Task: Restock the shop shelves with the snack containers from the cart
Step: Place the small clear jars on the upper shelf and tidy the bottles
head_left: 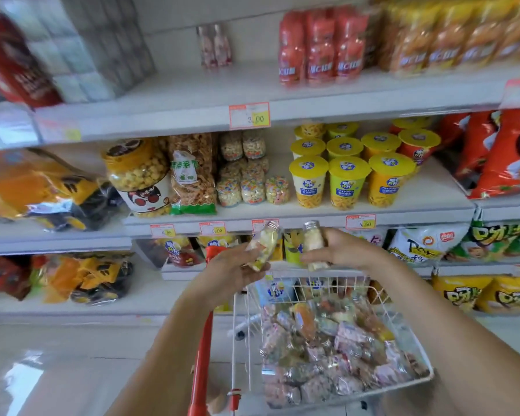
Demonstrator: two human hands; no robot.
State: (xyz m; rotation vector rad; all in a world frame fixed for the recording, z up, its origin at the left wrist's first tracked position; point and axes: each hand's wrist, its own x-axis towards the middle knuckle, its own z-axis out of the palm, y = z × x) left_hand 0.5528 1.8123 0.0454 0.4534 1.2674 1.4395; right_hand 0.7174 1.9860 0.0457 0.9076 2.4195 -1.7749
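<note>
I hold two small clear bottles up in front of the shelves, one in each of my hands. My left hand [234, 268] is curled under and around the tilted bottle [263, 246], whose silver cap leans up and to the right; pale yellow and white pieces show through its side. My right hand [342, 249] grips the upright bottle [312, 246] from the right, cap on top, with whitish pieces inside. The hands are close together but apart, and the two bottles do not touch.

Both bottles are level with the front edge of the middle shelf [297, 219], just below its row of price tags [360, 222], and above the far end of the cart [330, 288]. The cart is a white wire basket with a red handle post [203, 355] on its left. It holds a heap of snack containers [327, 349] lying on their sides, clear with silver caps.

On the middle shelf stand a large popcorn jar [138, 175], a bag of fried strips [192, 175] beside it, stacked small jars [252, 190] of coloured puffs, then yellow-lidded cups [348, 181] in rows. The shelf above carries red drink bottles [318, 46], blurred.
</note>
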